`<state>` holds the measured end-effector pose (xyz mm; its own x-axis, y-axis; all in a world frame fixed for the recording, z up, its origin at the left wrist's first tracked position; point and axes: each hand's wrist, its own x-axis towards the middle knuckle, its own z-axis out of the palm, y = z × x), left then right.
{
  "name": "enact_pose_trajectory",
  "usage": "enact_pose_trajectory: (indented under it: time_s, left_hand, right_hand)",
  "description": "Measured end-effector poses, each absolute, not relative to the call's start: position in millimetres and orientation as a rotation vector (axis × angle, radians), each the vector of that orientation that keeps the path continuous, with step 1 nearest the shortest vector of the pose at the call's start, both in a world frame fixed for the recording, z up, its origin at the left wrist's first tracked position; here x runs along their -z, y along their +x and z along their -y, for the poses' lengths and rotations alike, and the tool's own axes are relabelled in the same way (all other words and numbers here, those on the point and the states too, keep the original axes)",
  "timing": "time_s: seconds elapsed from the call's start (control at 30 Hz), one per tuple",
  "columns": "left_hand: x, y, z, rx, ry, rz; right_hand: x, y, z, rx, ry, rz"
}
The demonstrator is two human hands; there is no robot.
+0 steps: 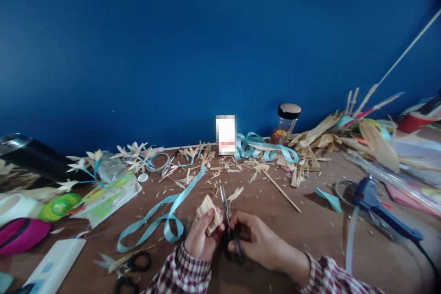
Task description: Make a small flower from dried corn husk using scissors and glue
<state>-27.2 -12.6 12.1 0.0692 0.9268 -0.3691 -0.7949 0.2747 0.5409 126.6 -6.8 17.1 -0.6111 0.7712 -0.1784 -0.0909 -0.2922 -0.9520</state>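
Note:
My left hand [203, 239] pinches a folded piece of pale dried corn husk [209, 211] between thumb and fingers. Close beside it, my right hand [255, 239] grips a pair of black-handled scissors [225, 204], the blades pointing away from me. The blades are near the husk's right edge; I cannot tell whether they touch it. Just left of my left hand, a light blue ribbon [144, 229] lies in loops. A second pair of scissors [136, 262] with black handles rests on the table to the lower left.
A blue glue gun [382, 211] lies at the right with its cord. Husk scraps litter the brown table [275, 220]. A black-lidded jar [287, 124], more ribbon [253, 144] and husk piles line the blue wall [172, 55]. Husk flowers [136, 156] and a pink roll [24, 236] lie left.

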Motion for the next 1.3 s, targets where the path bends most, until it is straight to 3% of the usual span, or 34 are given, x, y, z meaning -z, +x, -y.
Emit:
enact_pose_trajectory:
  time_s: [0.4,0.93,1.3]
  left_hand:
    - [-17,-27,12,-1.356,0.202,-0.695]
    - [-19,-49,-3,-1.506,-0.071,-0.857]
    - [-17,-47,-3,-1.479,-0.033,-0.928]
  right_hand:
    - [-17,124,7,-1.848,-0.89,1.488]
    - [-35,139,7,-2.302,-0.753,1.437]
    - [-29,142,6,-2.406,-0.689,1.403]
